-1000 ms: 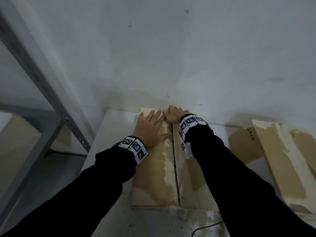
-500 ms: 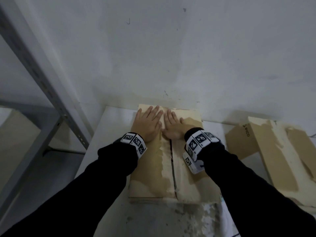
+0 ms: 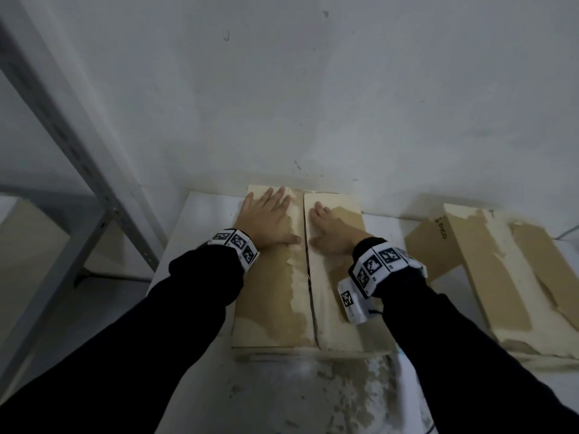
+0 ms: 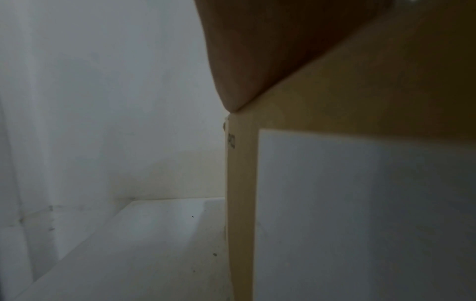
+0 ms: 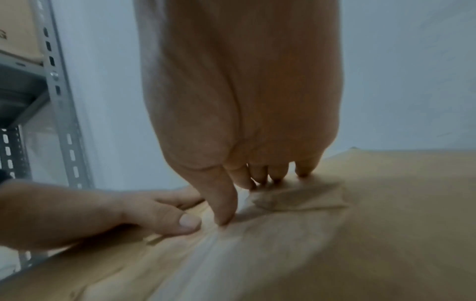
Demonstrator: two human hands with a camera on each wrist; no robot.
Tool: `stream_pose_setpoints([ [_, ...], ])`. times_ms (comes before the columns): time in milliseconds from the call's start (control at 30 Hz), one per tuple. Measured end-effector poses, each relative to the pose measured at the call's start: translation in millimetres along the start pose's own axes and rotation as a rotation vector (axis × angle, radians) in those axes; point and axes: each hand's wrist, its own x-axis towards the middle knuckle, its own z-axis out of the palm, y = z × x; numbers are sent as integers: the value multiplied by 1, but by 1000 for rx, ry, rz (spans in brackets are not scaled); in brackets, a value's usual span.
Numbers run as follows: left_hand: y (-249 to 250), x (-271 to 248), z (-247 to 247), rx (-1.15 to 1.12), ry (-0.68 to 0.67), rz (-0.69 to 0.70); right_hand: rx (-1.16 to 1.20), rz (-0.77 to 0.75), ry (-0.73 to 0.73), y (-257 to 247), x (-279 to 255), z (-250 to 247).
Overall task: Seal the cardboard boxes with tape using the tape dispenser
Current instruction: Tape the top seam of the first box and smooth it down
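Observation:
A flat cardboard box (image 3: 275,302) lies on the white table (image 3: 203,220) with its two top flaps closed and a dark seam running down the middle. My left hand (image 3: 266,217) lies flat on the left flap near the far end, fingers straight. On the right flap rests my right hand (image 3: 329,230), palm down, fingers straight, thumb by the seam. In the right wrist view the right hand (image 5: 244,173) presses fingertips on the cardboard, with the left hand (image 5: 115,213) beside it. The left wrist view shows the box's edge (image 4: 242,203) under my palm. No tape dispenser is in view.
A second cardboard box (image 3: 513,277) with torn paper patches lies to the right on the table. A grey metal shelf frame (image 3: 81,170) stands at the left, with a box behind it. The white wall is close behind the table.
My right hand went from curled at the far edge of the seam to lying flat on the right flap, then drew back toward me. The left hand stayed flat on the left flap.

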Motion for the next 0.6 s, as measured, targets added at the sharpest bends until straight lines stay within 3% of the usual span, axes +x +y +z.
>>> stream_pose_setpoints([
  [133,5,-1,0,19,3,0,-120,32,-27,-2,6,9],
  [267,8,-10,6,77,103,229,-153,45,-21,-2,7,11],
  [333,7,-10,7,112,76,294,-132,37,-25,-3,6,10],
  [600,11,-7,15,182,39,245,4,15,-26,-11,-2,11],
])
